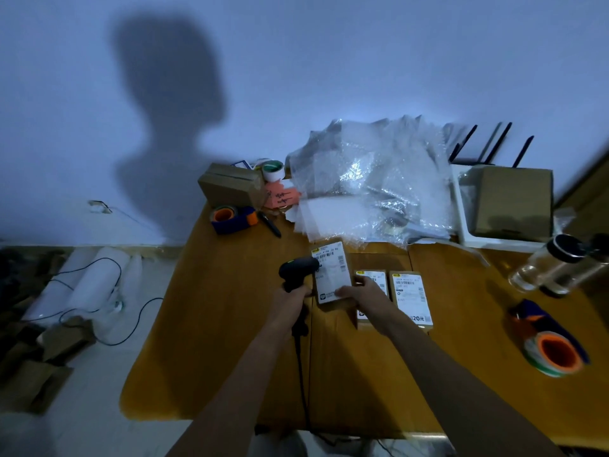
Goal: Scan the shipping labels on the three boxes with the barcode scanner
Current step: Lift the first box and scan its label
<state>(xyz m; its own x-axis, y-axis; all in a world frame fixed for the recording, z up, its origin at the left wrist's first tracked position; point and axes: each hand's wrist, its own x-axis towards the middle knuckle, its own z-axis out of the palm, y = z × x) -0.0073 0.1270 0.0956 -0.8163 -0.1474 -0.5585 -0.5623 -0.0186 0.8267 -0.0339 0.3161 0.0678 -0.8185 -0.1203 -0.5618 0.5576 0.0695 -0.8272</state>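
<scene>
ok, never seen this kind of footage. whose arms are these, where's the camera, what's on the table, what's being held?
There is no machine here: a person works with two bare hands, and the single picture comes from a wide-angle camera worn on their head, looking forward and down. That is why the arms enter from the bottom edge and the edges look bent.

The left hand grips a black barcode scanner, its cable hanging down. The right hand holds up a labelled box, tilted, with the scanner's head at its label.

On the wooden table two more labelled boxes lie flat beside it. Further back are bubble wrap, a plain cardboard box and a tape dispenser. To the right are another tape dispenser and clear bottles.
</scene>
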